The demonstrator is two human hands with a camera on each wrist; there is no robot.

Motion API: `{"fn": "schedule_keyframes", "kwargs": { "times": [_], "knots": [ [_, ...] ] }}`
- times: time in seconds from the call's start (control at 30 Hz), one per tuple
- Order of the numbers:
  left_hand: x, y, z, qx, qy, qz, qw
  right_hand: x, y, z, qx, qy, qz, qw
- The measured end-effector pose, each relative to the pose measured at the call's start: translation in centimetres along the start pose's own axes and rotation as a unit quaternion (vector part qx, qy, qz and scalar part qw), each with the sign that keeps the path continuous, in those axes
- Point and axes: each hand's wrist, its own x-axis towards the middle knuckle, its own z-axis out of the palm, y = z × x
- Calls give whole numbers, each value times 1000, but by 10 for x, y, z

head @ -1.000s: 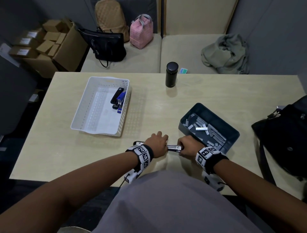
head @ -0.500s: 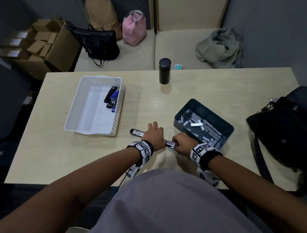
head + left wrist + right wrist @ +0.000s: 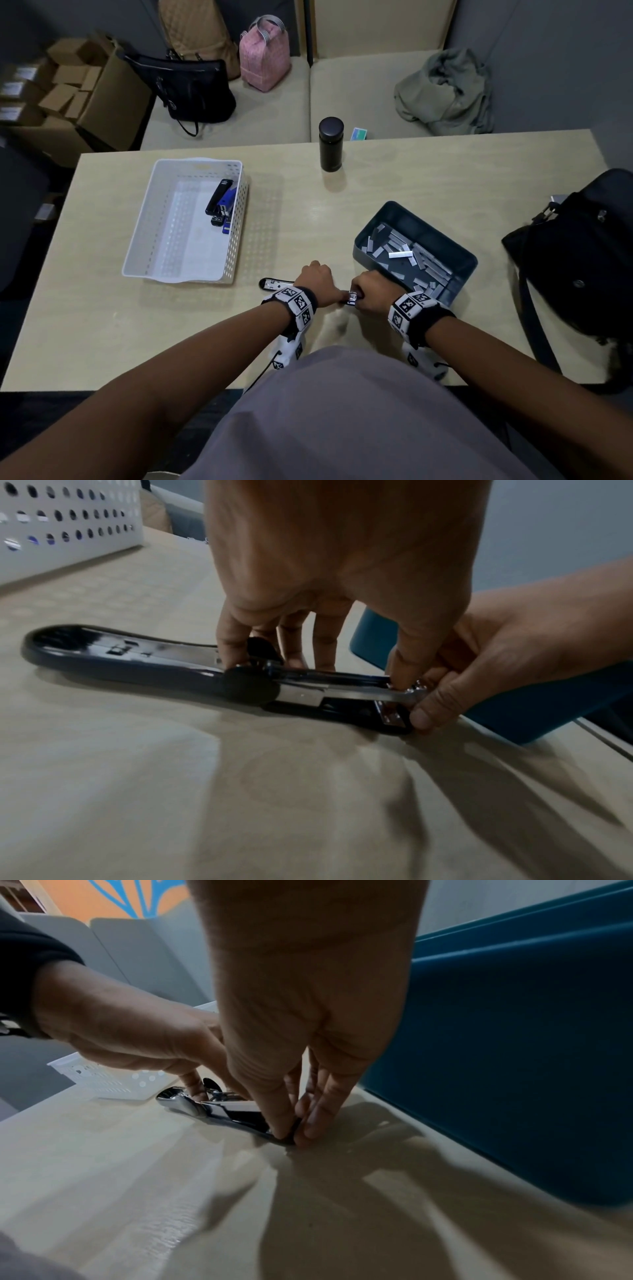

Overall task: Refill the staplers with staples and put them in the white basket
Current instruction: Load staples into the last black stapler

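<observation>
Item: open stapler (image 3: 240, 680), table's near edge. We pinched it, left hand (image 3: 317, 282) mid-body, right hand (image 3: 371, 291) at nose; staples could jam if misaligned.

no legible text — (box labels blurred)

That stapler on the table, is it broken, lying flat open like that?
Probably not broken. The stapler lies with its cover swung back flat while both hands work at its metal front end, as for refilling. Nothing else looks spilled or askew.
</observation>
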Motion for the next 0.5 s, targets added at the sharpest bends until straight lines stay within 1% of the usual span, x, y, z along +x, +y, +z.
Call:
{"fn": "schedule_keyframes", "kwargs": {
  "times": [0.17, 0.27, 0.37, 0.43, 0.47, 0.5],
  "knots": [
    [3, 6, 3, -3, -6, -12, 1000, 0, 0, -1, 2, -5, 6, 1000],
    [5, 9, -1, -32, -20, -24, 999, -2, -1, -2, 0, -9, 8, 1000],
    [8, 12, -3, -59, -31, -35, 997, -2, -2, -8, 13, -4, -5, 1000],
    [9, 12, -1, -66, -29, -36, 997, -1, -3, -16, 58, 5, -10, 998],
    [8, 11, -1, -67, -24, -33, 997, -1, -3, -22, 89, 22, -13, 996],
    [7, 10, -3, -73, -18, -31, 997, 0, -3, -29, 116, 53, -16, 992]
  ]
}}
